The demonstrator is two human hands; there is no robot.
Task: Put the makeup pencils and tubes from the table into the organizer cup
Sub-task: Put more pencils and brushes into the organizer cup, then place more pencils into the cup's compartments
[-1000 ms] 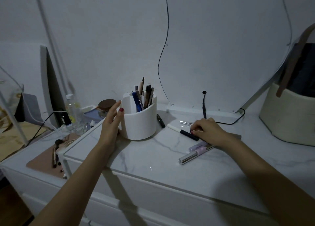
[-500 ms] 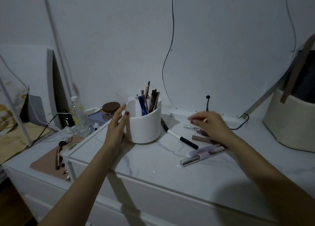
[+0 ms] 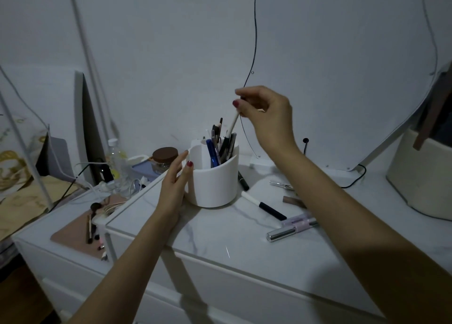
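My left hand (image 3: pixel 175 184) is flat against the left wall of the organizer cup (image 3: pixel 215 180), fingers (image 3: pixel 186 157) spread wide, bracing rather than gripping. Good: keep it there so the cup can't slide or tip on the tabletop (image 3: pixel 215 240) when sth gets pushed in.

The cup sits near the back-left of the marble top, its compartment already packed w/ pens and pencils, incl. a blue pen (image 3: pixel 212 152).

Above it my right hand (image 3: pixel 266 113) pinches the top end of a white pencil (image 3: pixel 232 124) between thumb and fingertips, closed on it. The pencil hangs tilted, lower tip at the crowded bunch just over the rim; can't tell if it's in yet.

To do this well, imo: aim the tip for a gap beside the blue pen, straighten it nearer vertical, lower slowly, let go only once it's seated. Forcing it could lever others out.

Right of the cup, still on the tabletop: a black pen (image 3: pixel 242 180) touching the cup's base, a white-and-black liner (image 3: pixel 263 205), tweezers (image 3: pixel 281 184), a brown stick (image 3: pixel 292 200), and two tubes (image 3: pixel 292 228) side by side near the front. Plenty left.
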